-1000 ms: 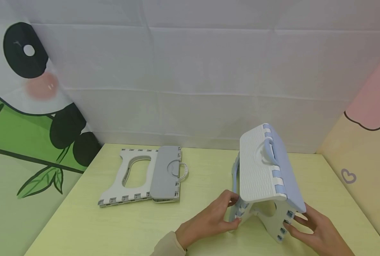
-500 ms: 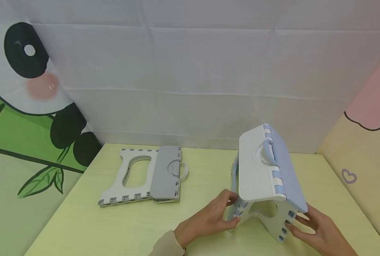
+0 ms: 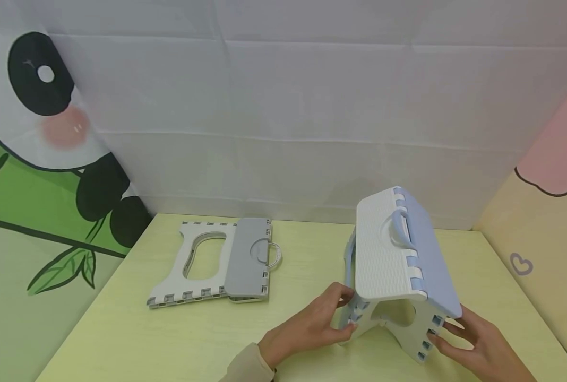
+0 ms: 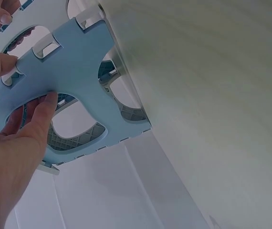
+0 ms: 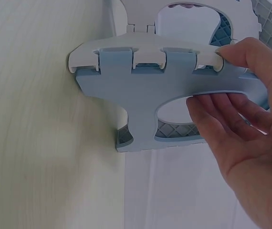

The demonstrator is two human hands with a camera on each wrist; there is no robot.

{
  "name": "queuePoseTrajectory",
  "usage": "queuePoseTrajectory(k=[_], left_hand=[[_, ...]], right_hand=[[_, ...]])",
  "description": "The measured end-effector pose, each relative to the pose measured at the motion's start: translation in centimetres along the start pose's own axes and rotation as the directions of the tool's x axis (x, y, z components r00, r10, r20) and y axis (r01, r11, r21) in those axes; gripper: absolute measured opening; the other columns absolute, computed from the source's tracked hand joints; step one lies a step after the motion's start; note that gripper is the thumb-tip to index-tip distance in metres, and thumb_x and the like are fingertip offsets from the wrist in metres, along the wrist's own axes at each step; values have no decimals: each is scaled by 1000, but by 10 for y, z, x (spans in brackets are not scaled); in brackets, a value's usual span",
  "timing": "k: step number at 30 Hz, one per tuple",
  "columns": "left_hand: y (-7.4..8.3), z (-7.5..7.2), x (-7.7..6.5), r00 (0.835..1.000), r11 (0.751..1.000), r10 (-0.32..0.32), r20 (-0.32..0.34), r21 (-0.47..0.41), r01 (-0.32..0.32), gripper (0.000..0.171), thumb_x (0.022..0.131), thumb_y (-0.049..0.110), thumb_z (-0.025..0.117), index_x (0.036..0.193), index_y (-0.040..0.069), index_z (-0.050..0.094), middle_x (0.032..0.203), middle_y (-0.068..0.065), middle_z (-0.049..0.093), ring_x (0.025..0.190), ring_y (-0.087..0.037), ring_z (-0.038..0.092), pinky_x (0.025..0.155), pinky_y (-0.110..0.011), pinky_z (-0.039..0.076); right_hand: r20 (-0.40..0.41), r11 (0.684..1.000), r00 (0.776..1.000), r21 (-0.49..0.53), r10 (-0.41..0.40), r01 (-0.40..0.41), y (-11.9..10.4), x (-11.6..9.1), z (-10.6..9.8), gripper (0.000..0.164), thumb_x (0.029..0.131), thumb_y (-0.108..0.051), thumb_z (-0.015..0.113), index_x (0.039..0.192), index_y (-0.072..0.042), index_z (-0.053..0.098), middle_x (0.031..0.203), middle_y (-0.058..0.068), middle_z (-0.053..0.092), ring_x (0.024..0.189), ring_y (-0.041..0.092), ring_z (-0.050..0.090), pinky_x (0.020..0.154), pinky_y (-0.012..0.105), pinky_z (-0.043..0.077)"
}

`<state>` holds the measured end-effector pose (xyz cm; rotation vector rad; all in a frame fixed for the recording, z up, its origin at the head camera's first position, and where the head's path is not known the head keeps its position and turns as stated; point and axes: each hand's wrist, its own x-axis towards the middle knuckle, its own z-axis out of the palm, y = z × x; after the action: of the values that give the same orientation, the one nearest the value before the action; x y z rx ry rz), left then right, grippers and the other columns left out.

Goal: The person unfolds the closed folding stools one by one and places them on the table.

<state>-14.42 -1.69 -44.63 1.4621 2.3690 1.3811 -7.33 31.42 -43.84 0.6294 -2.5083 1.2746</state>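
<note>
A blue-and-white folding step stool (image 3: 384, 249) stands half unfolded on the right part of the table, its textured top bent along the middle hinge and its blue carry loop (image 3: 402, 228) showing. My left hand (image 3: 307, 326) holds the left leg panel by its near edge. In the left wrist view, its thumb lies on the hinged edge and fingers reach into the cutout of the blue panel (image 4: 74, 57). On the other side, my right hand (image 3: 479, 345) grips the right leg panel (image 5: 141, 86) likewise, thumb on the hinge edge and fingers through the opening.
A grey-and-white folding stool (image 3: 202, 265) lies flat on the left of the pale yellow table (image 3: 169, 345), its grey carry loop (image 3: 275, 255) pointing right. A white cloth backdrop (image 3: 283, 116) hangs behind, and printed panels flank the table on both sides.
The stool's right side has swung slightly outward to the right, with my right hand moving along. My left hand has shifted very slightly left, and the legs stand a little wider apart.
</note>
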Motion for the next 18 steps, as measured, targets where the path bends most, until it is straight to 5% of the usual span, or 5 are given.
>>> queuePoseTrajectory(k=[18], left_hand=[[1, -5, -1, 999, 999, -32, 21, -30, 33, 48, 94, -1, 70, 130, -4, 39, 130, -14, 50, 124, -16, 54, 110, -23, 43]], right_hand=[[-4, 1000, 1000, -11, 24, -24, -1, -1, -1, 70, 76, 13, 83, 140, -4, 58, 133, -22, 60, 119, -12, 54, 83, 13, 55]])
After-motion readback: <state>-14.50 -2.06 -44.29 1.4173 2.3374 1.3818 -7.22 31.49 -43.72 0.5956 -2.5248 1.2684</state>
